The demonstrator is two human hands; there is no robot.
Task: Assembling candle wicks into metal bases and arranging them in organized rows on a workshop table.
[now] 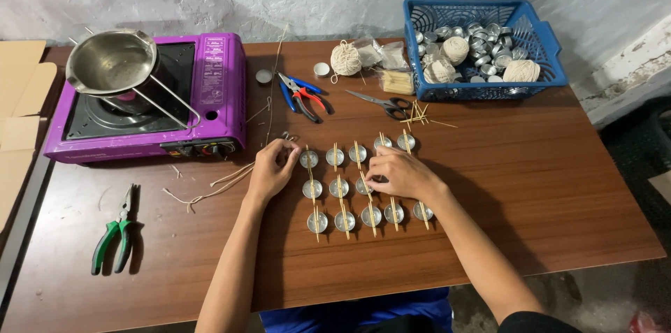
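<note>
1. Resting on the brown wooden table, the left hand lay curled at the left end of a grid of small metal cups, its fingertips pinched near the top-left cup; what it gripped, if anything, could not be told.
2. The right hand lay loosely closed over the middle of the grid, fingers bent down onto a cup in the second row; whether it held one was hidden.
3. The cups stood in three rows near the table's centre, thin wooden sticks lying across their tops.
4. A purple portable stove sat at the far left with a steel pot on it.
5. Green-handled pliers lay near the left front edge.
6. Behind the grid lay red and blue pliers, scissors and a ball of string.
7. A blue plastic basket at the far right held more cups and string balls.
</note>
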